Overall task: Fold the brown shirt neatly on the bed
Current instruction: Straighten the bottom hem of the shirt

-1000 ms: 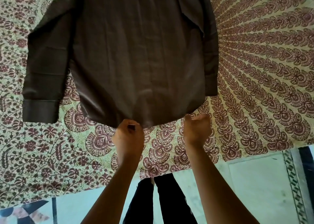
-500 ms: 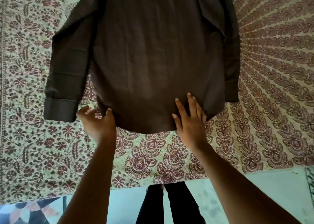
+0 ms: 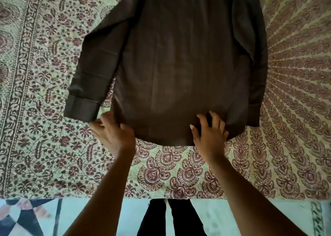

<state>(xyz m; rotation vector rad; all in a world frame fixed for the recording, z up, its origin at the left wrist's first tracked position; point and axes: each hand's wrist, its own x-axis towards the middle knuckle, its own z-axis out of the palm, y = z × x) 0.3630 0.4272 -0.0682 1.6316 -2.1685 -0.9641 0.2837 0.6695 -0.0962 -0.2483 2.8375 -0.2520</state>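
The brown shirt (image 3: 179, 65) lies flat on the bed (image 3: 44, 146), its hem nearest the person. The left hand (image 3: 112, 133) rests at the hem's left corner, fingers loosely spread, just below the sleeve cuff (image 3: 81, 107). The right hand (image 3: 209, 133) presses splayed fingers on the hem's right part, holding nothing.

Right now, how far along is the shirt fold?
Done: the brown shirt lies spread out flat on the bed cover, sleeves at its sides. In hand: the left hand is at the hem's left corner and the right hand presses the hem near the right side. Left: no fold shows yet, so sleeves and body remain to be folded.
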